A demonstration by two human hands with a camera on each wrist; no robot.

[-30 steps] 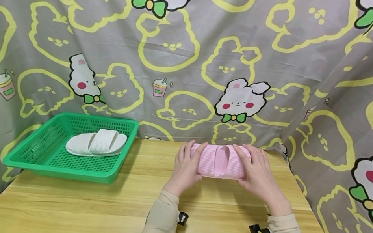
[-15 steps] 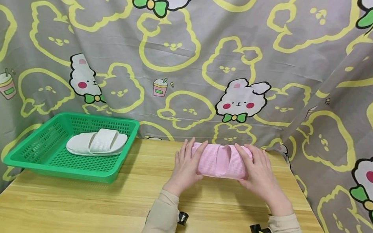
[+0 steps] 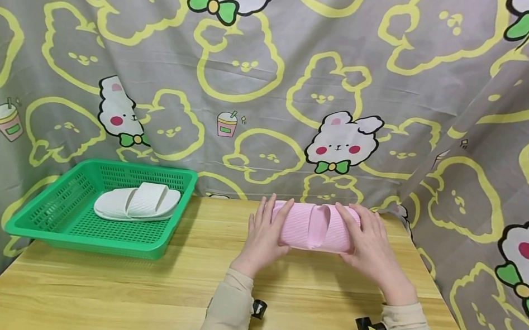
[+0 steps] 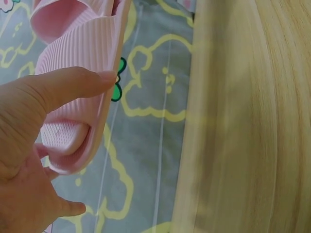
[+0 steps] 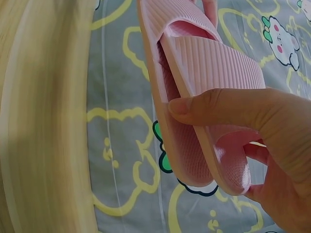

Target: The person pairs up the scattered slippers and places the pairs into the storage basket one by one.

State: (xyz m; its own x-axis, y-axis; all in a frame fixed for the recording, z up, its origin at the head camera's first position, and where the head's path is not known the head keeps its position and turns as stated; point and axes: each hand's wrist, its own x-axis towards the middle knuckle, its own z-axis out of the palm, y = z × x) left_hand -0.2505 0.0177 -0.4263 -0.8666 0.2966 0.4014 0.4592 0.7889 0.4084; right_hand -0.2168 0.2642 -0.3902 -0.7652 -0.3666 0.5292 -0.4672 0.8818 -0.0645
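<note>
A pair of pink ribbed slippers (image 3: 298, 225) is held level above the far part of the wooden table, one fitted into the other. My left hand (image 3: 260, 240) grips their left end, its thumb (image 4: 80, 85) lying across the ribbed strap in the left wrist view. At the right end my right hand (image 3: 373, 252) grips them, fingers over the top and thumb low on the near side. In the right wrist view the two soles (image 5: 187, 141) lie side by side, slightly spread, with the right thumb (image 5: 214, 107) across their edges.
A green perforated basket (image 3: 80, 245) stands at the table's left, holding white slippers (image 3: 147, 202). Behind the wooden table (image 3: 123, 303) hangs a grey patterned curtain (image 3: 278, 65), which also runs along the sides. Small black devices (image 3: 259, 309) are strapped at the wrists.
My right hand has shifted slightly to the right, and the pink slippers' straps have moved a little rightward with it. The left hand, basket and white slippers stay put.
</note>
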